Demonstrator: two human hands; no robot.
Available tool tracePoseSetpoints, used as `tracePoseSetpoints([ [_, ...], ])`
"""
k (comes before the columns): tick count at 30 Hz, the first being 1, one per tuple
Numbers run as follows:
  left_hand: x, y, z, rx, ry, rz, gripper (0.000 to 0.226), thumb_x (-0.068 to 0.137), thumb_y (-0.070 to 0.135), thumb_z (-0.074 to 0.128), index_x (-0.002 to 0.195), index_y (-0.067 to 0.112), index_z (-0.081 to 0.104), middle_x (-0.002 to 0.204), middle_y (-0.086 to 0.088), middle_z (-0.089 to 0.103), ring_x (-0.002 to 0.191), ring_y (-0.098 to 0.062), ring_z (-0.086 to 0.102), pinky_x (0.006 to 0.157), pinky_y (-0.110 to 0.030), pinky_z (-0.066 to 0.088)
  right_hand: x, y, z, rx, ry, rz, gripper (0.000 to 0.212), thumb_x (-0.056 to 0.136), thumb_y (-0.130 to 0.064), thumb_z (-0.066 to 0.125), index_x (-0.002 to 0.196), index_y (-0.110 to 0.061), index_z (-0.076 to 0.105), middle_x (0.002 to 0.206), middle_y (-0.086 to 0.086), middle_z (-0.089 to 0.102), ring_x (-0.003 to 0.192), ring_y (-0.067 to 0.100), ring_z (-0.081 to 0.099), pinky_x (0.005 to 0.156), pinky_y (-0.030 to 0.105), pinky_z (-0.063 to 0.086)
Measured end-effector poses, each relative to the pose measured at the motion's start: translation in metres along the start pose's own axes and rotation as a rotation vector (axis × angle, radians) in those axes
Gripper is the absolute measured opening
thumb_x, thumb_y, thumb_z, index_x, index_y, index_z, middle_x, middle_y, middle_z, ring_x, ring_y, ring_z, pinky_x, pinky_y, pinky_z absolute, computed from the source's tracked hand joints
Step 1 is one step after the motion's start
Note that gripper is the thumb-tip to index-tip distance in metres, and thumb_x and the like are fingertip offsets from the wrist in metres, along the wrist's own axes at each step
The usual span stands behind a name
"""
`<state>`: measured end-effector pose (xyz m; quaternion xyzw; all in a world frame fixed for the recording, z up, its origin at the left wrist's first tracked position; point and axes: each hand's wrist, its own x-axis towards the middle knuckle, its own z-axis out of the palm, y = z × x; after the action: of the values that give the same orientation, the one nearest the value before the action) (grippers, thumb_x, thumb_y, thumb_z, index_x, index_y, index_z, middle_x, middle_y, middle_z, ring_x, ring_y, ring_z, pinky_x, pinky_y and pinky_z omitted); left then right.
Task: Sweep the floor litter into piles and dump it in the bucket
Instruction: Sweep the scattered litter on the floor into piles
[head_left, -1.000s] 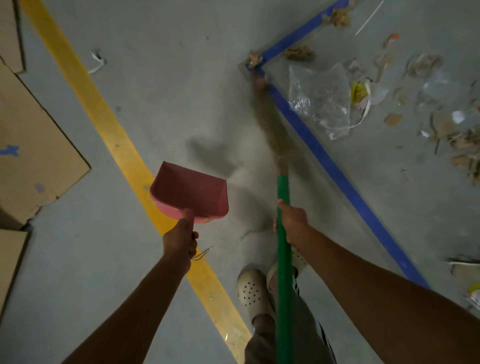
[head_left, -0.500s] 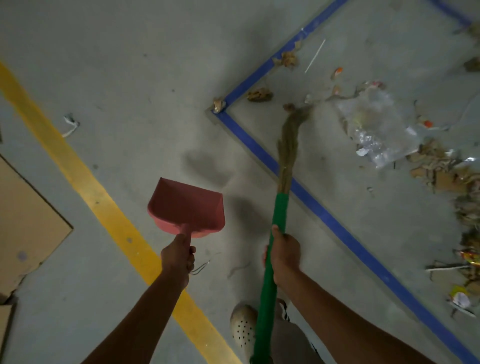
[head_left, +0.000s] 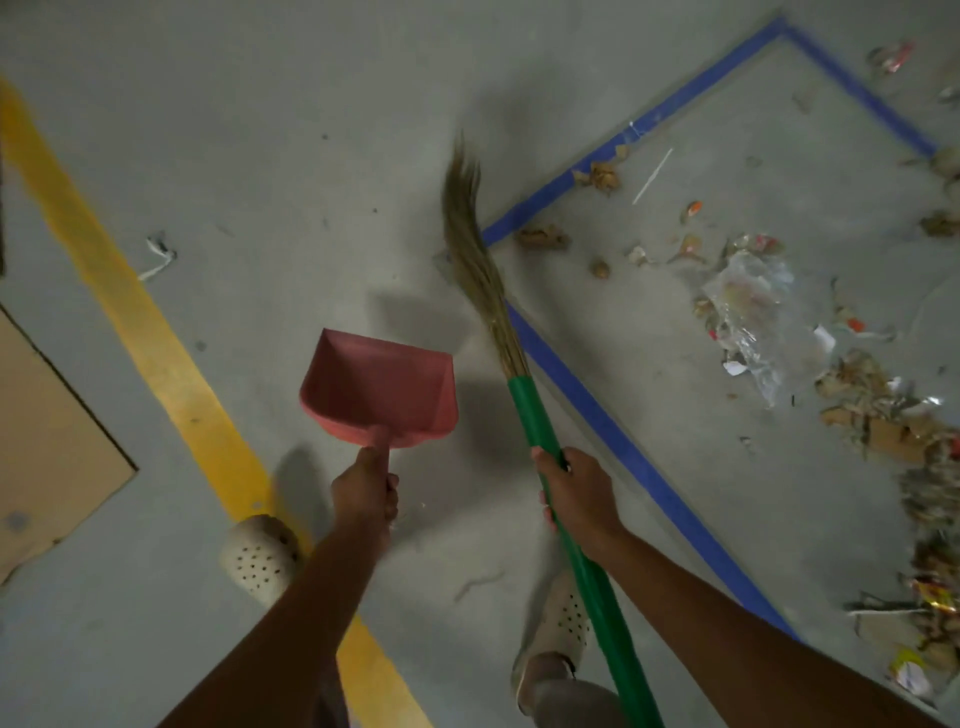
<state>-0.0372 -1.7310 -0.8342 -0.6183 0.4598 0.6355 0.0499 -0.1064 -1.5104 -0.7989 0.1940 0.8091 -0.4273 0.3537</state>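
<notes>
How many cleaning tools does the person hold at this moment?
2. The left hand holds a red dustpan by its handle. To the right of it, the right hand grips a green-handled broom. No other tool shows.

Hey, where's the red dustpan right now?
In the head view the red dustpan is left of centre, held by its handle in the left hand, between the yellow floor line and the broom.

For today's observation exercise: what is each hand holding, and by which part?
Left hand grips the pink dustpan by its handle; right hand grips the broom on its green shaft.
</notes>
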Motion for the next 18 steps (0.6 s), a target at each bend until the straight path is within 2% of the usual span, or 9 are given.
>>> tracePoseSetpoints([
  [7, 0.060, 0.058, -0.082, -0.089, 0.061, -0.012, 0.036, 0.090, 0.050, 0.065, 0.076, 0.017, 0.060, 0.057, -0.003, 0.046, 0.038, -0.013, 0.030, 0.041, -0.020, 0.021, 0.002, -0.083, 0.110, -0.086, -0.081, -0.056, 0.034, 0.099, -0.040, 0.058, 0.082, -0.011, 0.057, 0.064, 0.007, 0.061, 0.044, 0.015, 0.055, 0.039, 0.023, 0.044],
  [10, 0.092, 0.095, -0.138, -0.139, 0.127, -0.033, 0.043, 0.086, 0.052, 0.069, 0.069, 0.014, 0.058, 0.056, -0.005, 0.048, 0.037, -0.015, 0.030, 0.044, -0.023, 0.022, 0.001, -0.121, 0.184, -0.118, -0.123, -0.071, 0.034, 0.098, -0.039, 0.060, 0.078, -0.012, 0.056, 0.062, 0.007, 0.060, 0.043, 0.015, 0.055, 0.039, 0.024, 0.045],
  [13, 0.132, 0.129, -0.204, -0.178, 0.196, -0.039, 0.045, 0.088, 0.046, 0.068, 0.065, 0.010, 0.052, 0.061, -0.012, 0.050, 0.033, -0.016, 0.030, 0.041, -0.017, 0.022, 0.000, -0.162, 0.264, -0.180, -0.183, -0.096, 0.037, 0.097, -0.043, 0.060, 0.073, -0.015, 0.055, 0.058, 0.004, 0.061, 0.044, 0.018, 0.057, 0.044, 0.028, 0.047],
  [18, 0.189, 0.184, -0.308, -0.181, 0.274, -0.057, 0.043, 0.087, 0.046, 0.069, 0.069, 0.009, 0.054, 0.060, -0.011, 0.050, 0.034, -0.015, 0.030, 0.042, -0.020, 0.021, -0.002, -0.234, 0.390, -0.248, -0.284, -0.128, 0.038, 0.096, -0.046, 0.058, 0.075, -0.015, 0.058, 0.063, 0.005, 0.067, 0.045, 0.019, 0.061, 0.047, 0.030, 0.049],
])
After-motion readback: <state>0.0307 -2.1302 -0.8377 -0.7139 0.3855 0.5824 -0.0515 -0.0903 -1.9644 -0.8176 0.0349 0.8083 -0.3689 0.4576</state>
